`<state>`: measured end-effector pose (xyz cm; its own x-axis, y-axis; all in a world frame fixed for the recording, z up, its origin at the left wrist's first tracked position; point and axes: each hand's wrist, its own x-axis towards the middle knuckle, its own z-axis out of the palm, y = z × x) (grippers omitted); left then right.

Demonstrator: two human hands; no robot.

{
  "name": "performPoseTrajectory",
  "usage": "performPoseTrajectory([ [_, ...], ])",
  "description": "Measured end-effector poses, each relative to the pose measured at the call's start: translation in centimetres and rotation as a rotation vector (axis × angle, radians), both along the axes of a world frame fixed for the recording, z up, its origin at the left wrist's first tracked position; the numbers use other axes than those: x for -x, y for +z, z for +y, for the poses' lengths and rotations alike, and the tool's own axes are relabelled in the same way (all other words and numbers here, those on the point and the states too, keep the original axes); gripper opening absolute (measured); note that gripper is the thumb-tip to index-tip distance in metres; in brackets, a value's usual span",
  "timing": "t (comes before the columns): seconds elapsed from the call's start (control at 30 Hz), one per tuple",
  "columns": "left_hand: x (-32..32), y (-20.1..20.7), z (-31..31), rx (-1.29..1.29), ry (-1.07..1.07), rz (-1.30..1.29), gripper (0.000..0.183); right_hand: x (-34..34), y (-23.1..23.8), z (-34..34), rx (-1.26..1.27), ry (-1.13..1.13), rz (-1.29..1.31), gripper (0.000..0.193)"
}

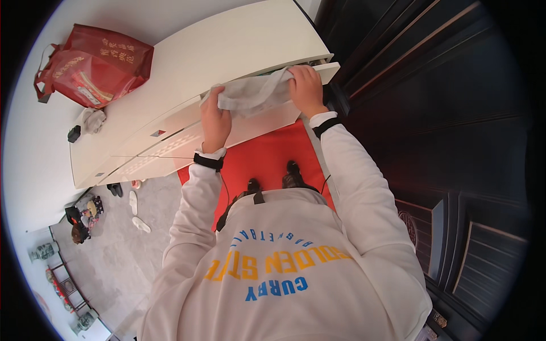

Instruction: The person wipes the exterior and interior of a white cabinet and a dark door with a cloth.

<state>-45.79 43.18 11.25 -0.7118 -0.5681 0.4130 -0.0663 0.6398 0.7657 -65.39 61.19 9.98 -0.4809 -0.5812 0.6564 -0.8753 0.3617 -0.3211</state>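
Note:
A pale grey cloth is stretched between my two hands, over the front edge of a slightly pulled-out white drawer. My left hand grips the cloth's left end, thumb upward, near the drawer's front. At the other end, my right hand has its fingers curled over the cloth close to the drawer's right corner. The drawer belongs to a long white cabinet. What lies inside the drawer is mostly hidden by the cloth and my hands.
A red bag stands on the cabinet's left part, beside a crumpled grey cloth and a small black object. Dark panelled doors rise on the right. I stand on a red mat; white slippers lie on the floor, left.

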Motion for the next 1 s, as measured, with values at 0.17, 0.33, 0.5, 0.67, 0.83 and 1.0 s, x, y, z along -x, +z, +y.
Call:
performPoseTrajectory([
  [0.17,4.8,0.2,3.9,0.146,-0.067,0.014,0.049,5.5,-0.5,3.6,0.080,-0.142,-0.016,0.018],
  [0.33,10.1,-0.2,7.8,0.387,-0.107,-0.060,0.055,8.4,0.2,5.4,0.385,-0.215,-0.178,0.016],
  [0.5,14.8,1.0,11.2,0.504,-0.168,-0.121,0.054,11.0,1.4,7.2,0.443,-0.294,-0.131,0.016],
  [0.67,19.6,0.9,13.3,0.549,-0.259,-0.092,0.051,11.6,0.3,8.7,0.610,-0.297,-0.429,0.019],
  [0.83,22.5,1.2,15.4,0.564,-0.321,-0.005,0.046,11.4,-2.4,9.2,0.667,-0.261,-0.551,0.021],
  [1.0,20.2,0.6,14.1,0.534,-0.362,0.000,0.035,10.2,-4.6,7.7,0.589,-0.201,-0.514,0.024],
])
